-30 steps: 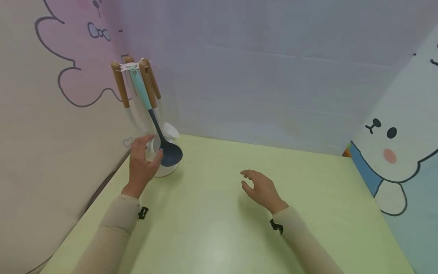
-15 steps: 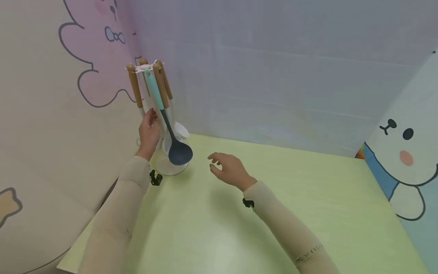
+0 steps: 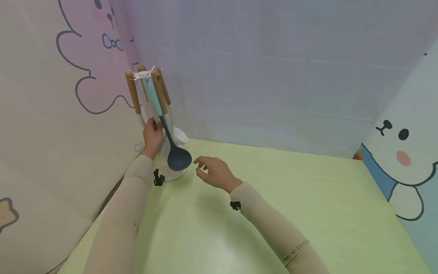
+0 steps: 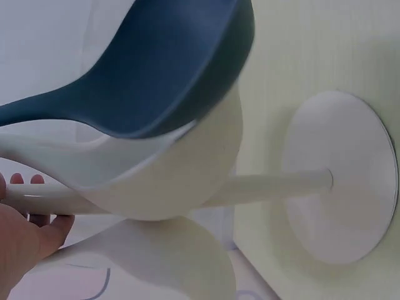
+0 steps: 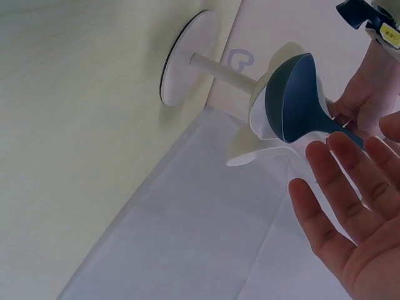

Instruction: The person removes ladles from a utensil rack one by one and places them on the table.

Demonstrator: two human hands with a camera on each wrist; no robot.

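Note:
A white utensil stand (image 4: 340,187) with a round base and upright pole stands at the table's back left corner. From its top hangs a ladle (image 3: 179,158) with a mint handle and dark blue bowl, in front of several white utensils with wooden handles (image 3: 132,93). My left hand (image 3: 153,137) grips the stand's pole behind the ladle's neck; the left wrist view shows fingers and thumb around it. To the right of the ladle's bowl, my right hand (image 3: 217,173) hovers with spread, slightly bent fingers and holds nothing.
The pale green table (image 3: 273,213) extends to the right and front. A lilac wall sheet (image 3: 273,95) rises behind it, and a cartoon-printed wall (image 3: 99,83) stands close on the left. A white ladle-like utensil (image 4: 162,169) hangs just below the blue bowl.
My left hand has moved up from beside the ladle's bowl and taken hold of the pole. My right hand has come left toward the bowl. The head view has shifted slightly.

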